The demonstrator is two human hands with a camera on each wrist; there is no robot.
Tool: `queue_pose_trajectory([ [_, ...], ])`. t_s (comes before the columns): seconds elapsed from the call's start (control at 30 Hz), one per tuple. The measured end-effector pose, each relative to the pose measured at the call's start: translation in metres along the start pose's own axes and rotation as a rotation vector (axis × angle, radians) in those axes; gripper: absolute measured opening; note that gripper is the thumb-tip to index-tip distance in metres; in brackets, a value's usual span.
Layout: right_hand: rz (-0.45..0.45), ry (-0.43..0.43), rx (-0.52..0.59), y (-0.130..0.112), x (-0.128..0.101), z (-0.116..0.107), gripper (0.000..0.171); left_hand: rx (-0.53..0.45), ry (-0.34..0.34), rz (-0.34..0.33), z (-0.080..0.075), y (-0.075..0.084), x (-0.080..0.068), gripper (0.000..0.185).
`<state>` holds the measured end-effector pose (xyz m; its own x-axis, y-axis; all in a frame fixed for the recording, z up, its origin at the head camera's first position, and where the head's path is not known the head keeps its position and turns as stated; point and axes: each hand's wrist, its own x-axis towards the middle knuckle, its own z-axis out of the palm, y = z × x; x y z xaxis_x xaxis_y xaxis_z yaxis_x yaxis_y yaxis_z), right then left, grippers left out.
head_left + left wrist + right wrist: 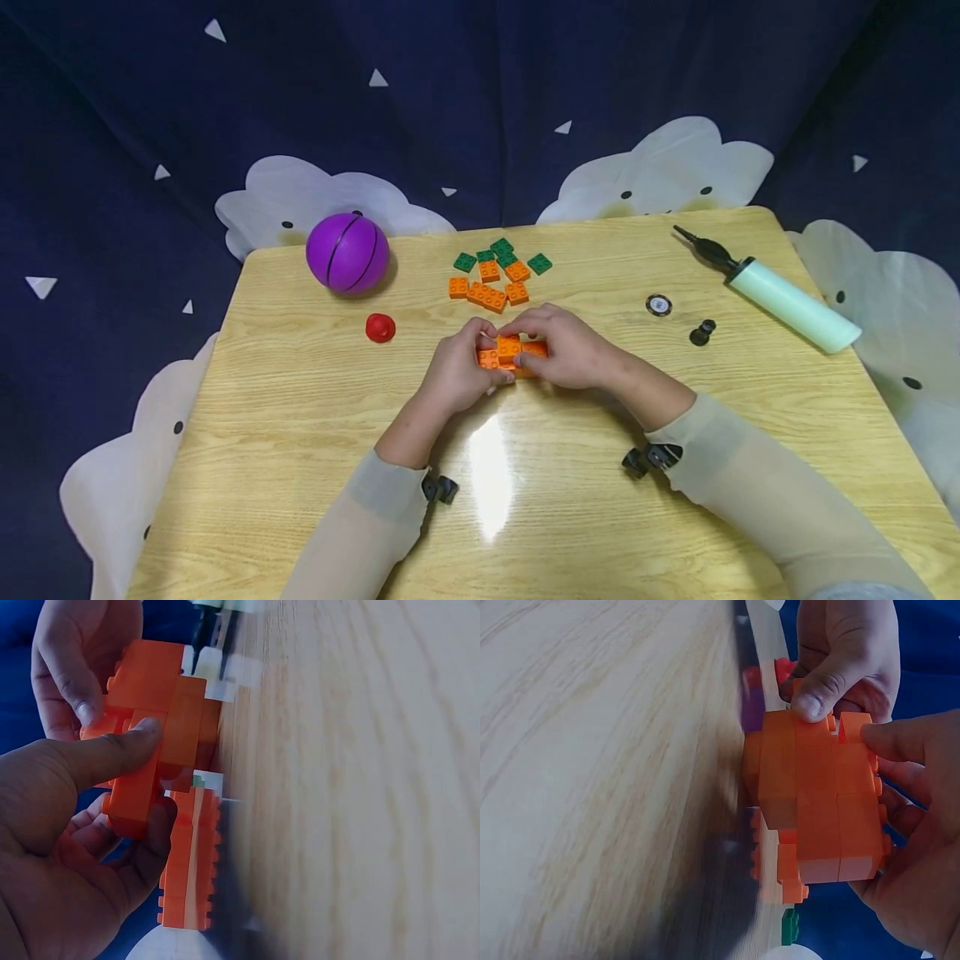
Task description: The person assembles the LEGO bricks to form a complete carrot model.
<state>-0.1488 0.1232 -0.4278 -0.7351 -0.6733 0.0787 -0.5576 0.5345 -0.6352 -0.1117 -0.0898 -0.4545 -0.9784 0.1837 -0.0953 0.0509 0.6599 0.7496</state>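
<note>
1. Both hands meet at the middle of the tabletop (300, 400), closed around one orange brick block (509, 351); the left hand (459, 373) pinches one end and the right hand (566, 346) the other, probably so it stays steady while bricks are pressed together.
2. The loose orange and green bricks (497, 277) lie just beyond the hands, within easy reach.
3. The purple ball (348, 252), red cap (380, 327) and pale green pump (780, 300) sit well apart.
4. I can read no writing anywhere.

Wooden table (300, 500) carries a purple ball (348, 252) and red cap (380, 327) far left — hand pump (780, 302) far right.
</note>
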Motion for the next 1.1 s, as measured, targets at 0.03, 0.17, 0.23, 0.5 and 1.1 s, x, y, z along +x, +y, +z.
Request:
queue_pose_trajectory([
  [0.03, 0.0, -0.004, -0.006, 0.0, 0.0, 0.0, 0.04, -0.004, -0.002, -0.005, 0.0, 0.0, 0.0, 0.059],
  [0.17, 0.006, -0.022, -0.027, 0.0, -0.001, 0.001, 0.041, -0.015, -0.015, -0.026, 0.0, 0.001, 0.001, 0.061],
  [0.23, 0.01, -0.027, -0.033, 0.0, -0.002, 0.0, 0.041, -0.014, -0.016, -0.028, 0.0, 0.001, 0.001, 0.062],
  [0.5, 0.009, -0.02, -0.056, -0.003, -0.004, 0.002, 0.039, 0.002, -0.009, -0.015, 0.001, 0.001, 0.002, 0.062],
  [1.1, 0.01, -0.003, -0.161, -0.012, -0.001, 0.002, 0.032, 0.025, -0.015, -0.026, 0.0, 0.002, 0.001, 0.062],
])
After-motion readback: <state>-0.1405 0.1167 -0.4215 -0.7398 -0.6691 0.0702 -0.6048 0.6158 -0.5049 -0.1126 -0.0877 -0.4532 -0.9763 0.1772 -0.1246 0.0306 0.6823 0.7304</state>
